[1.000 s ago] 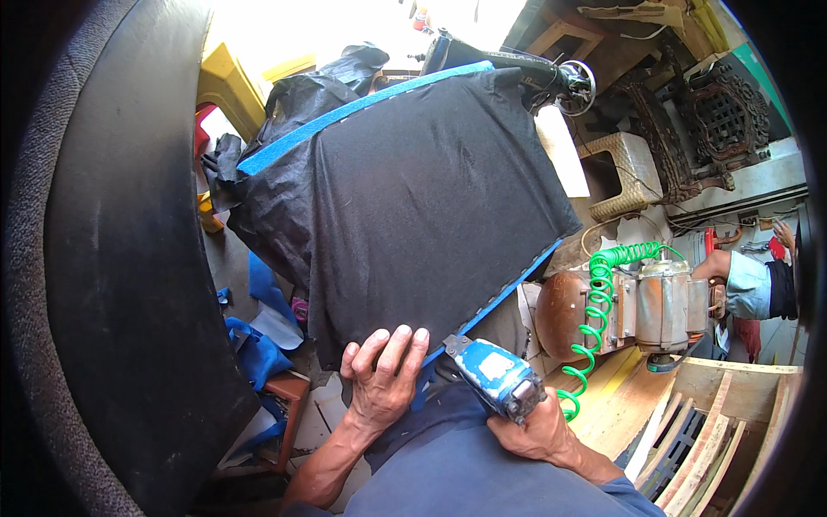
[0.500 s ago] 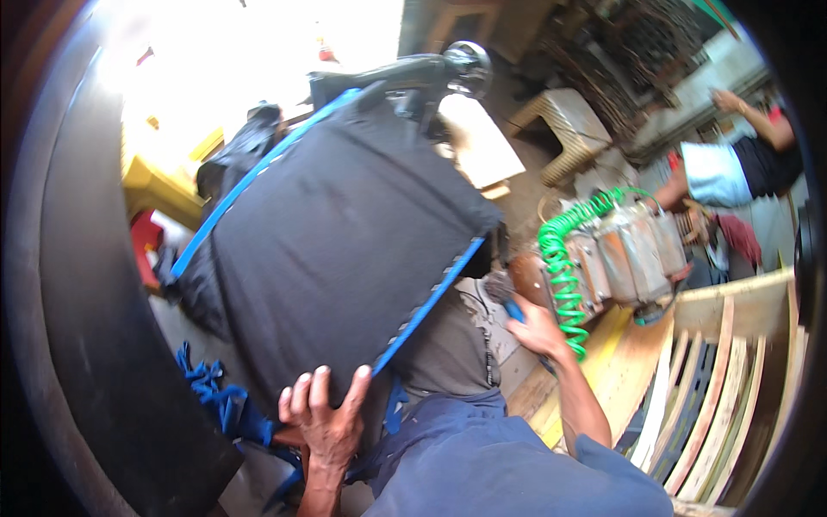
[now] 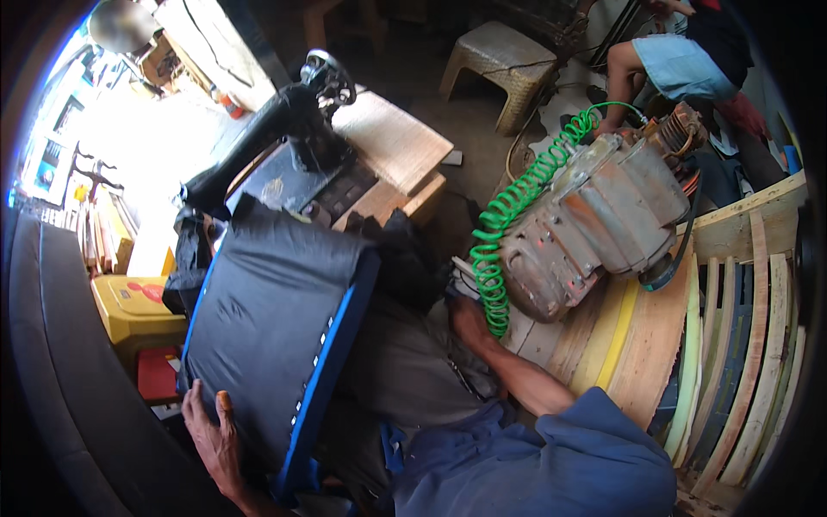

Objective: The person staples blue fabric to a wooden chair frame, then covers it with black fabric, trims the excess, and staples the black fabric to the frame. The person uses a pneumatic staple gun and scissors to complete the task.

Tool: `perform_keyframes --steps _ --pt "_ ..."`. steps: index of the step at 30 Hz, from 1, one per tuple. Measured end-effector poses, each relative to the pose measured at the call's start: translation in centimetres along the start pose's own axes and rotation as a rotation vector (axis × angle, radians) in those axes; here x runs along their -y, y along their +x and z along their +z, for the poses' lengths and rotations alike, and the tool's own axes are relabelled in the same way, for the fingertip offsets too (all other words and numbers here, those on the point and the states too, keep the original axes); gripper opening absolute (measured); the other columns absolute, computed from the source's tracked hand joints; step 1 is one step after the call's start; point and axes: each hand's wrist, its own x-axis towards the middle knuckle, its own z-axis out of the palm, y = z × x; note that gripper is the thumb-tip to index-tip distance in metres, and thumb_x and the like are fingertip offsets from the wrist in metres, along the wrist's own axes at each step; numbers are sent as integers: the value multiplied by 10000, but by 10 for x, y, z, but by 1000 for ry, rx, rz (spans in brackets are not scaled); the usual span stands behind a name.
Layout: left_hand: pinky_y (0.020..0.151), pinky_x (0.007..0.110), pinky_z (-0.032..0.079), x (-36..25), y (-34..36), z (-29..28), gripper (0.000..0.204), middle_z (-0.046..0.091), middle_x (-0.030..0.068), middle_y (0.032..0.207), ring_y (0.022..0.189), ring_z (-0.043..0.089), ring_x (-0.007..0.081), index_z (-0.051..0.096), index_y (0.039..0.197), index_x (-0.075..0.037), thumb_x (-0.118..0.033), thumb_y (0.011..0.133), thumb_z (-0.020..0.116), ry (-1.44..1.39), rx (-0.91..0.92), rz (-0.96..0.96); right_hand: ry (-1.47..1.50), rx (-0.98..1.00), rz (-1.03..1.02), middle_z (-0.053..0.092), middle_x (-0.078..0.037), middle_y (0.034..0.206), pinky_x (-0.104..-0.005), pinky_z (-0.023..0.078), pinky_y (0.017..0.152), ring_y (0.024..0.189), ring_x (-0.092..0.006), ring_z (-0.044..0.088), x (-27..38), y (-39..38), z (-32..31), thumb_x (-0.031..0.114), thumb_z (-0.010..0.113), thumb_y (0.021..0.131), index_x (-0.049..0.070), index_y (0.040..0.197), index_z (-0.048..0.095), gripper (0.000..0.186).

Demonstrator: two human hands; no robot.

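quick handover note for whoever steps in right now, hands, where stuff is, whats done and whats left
Left hand: flat against the lower edge of the black cushion with blue piping, steadying it upright.
Right hand: reaching down beside the green coiled air hose; what it grips is hidden, so cannot tell.
Nearby: rusty compressor, black sewing machine, curved wooden slat frame at right.
Done: black fabric covers the cushion's visible face.
Left: no tool on the cushion now; which edges remain unfastened cannot be seen.
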Motion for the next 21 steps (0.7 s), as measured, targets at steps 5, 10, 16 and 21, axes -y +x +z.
perform_keyframes --steps 5,10,16,21 --pt "1108 472 456 11 53 -8 585 603 255 1414 1307 584 429 601 1443 -2 -464 1084 579 -6 106 -56 -11 109 256 652 -289 1275 -572 580 908 1041 -475 703 4 -24 3 180 615 941 30 1345 610 431" --pt "1012 507 503 27 147 24 583 698 258 1253 1181 661 445 673 1329 -3 -518 1073 577 -190 72 -41 83 177 285 646 -263 1311 -575 593 903 1051 -475 714 -3 -12 11 246 683 924 57 1388 595 509" --pt "901 591 498 75 129 88 769 726 267 1078 1076 669 507 714 1126 -62 -738 1054 355 -27 74 -266 222 374 373 678 -264 1351 -533 544 1036 1265 -422 652 30 1 -35 423 784 852 31 1328 695 623" --pt "912 581 497 70 128 105 794 715 339 1053 1071 667 530 742 1024 -2 -719 1056 400 -55 79 -279 454 19 226 652 -272 1408 -536 492 1122 1303 -401 646 -4 1 11 506 711 901 108 1443 642 676"
